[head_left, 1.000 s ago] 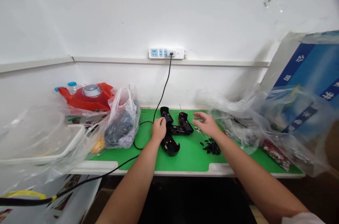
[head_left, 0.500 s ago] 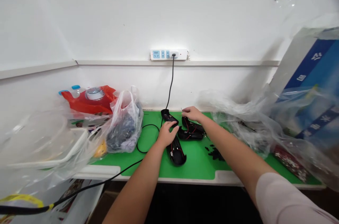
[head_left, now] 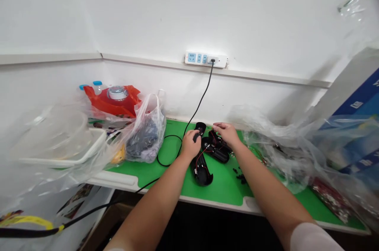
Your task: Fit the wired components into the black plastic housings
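Observation:
Three black plastic half-shells with thin red wires lie together on a green mat (head_left: 174, 152). My left hand (head_left: 189, 145) closes over the far shell (head_left: 200, 127), with its fingertips on the shell's near end. My right hand (head_left: 226, 132) hangs just beyond the middle shell (head_left: 217, 152), fingertips close to the wires at its far end. The front shell (head_left: 201, 172) lies lengthwise below my left wrist and touches neither hand. Several small black pieces (head_left: 241, 178) sit to the right of it. My hands hide part of the far and middle shells.
A black cable (head_left: 168, 152) loops across the mat and runs up to a white power strip (head_left: 205, 59) on the wall. A white plastic bag (head_left: 146, 130) and a red bag (head_left: 111, 102) stand left; clear plastic sheeting (head_left: 275, 148) and a blue box (head_left: 358, 100) lie right.
My hands have come closer together over the shells, and my left hand has moved onto the far shell. The whole scene sits further right and tilted, because my head has turned.

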A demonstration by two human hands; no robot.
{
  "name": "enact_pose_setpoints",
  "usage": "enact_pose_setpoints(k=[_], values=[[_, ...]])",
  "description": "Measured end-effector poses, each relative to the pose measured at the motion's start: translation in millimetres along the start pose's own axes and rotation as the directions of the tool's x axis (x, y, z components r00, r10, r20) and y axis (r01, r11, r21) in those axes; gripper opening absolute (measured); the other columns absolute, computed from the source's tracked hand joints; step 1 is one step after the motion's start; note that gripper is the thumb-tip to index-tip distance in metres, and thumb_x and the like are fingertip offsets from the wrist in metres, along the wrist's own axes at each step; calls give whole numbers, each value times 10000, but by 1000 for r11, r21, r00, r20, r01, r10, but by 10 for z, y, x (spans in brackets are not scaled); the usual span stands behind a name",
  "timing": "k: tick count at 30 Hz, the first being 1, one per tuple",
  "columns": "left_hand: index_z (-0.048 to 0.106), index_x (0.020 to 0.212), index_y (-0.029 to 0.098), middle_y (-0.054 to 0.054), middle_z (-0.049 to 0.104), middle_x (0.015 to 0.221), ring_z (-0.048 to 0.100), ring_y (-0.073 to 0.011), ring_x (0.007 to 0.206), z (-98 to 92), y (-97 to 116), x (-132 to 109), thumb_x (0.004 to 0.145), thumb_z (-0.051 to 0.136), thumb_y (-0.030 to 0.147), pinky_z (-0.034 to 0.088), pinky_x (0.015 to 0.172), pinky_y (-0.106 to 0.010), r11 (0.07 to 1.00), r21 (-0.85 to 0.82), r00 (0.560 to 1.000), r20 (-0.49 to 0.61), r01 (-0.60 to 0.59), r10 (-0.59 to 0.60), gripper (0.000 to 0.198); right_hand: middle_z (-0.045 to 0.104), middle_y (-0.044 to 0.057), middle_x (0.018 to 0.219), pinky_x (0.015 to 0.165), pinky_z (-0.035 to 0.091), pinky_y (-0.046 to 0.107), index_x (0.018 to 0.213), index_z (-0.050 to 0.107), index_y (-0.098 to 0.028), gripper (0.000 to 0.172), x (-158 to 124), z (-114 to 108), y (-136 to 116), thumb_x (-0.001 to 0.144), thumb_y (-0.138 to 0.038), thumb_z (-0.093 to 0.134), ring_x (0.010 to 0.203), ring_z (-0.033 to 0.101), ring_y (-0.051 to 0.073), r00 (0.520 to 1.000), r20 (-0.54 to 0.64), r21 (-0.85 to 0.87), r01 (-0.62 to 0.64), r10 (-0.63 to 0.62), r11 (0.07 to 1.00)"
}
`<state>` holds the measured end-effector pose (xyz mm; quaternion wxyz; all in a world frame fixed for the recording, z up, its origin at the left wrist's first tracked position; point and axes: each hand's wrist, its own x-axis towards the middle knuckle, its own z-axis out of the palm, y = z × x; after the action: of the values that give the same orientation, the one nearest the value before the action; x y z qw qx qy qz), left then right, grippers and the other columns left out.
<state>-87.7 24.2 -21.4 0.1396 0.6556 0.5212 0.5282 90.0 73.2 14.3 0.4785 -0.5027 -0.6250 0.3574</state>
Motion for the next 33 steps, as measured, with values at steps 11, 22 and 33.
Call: enact_pose_setpoints(k=[11,22,33], values=[[586,1106,169,-68,672,1009,613,-181,939,278,-73,392,760,565,207,475,898,-349,1000,10,966,257,-29,26,349,665,31,715,538,500,271,883,647,-140,357,-214,-13,5,629,-389,678,614,604,155,993,-54,265,-85,103,961],[679,892,196,-36,666,854,581,-166,849,231,-78,310,775,584,231,454,825,-327,983,31,936,311,-181,162,155,611,-21,618,517,546,215,843,560,-145,402,-316,-71,-70,516,-157,794,529,605,101,952,159,650,-302,263,698],[703,896,217,-43,663,812,558,-160,781,238,-45,246,825,525,258,423,757,-306,961,142,943,273,-237,192,195,618,-33,658,565,580,321,1048,356,-216,611,-416,57,-136,601,-257,770,582,660,178,962,6,610,-219,272,761]])
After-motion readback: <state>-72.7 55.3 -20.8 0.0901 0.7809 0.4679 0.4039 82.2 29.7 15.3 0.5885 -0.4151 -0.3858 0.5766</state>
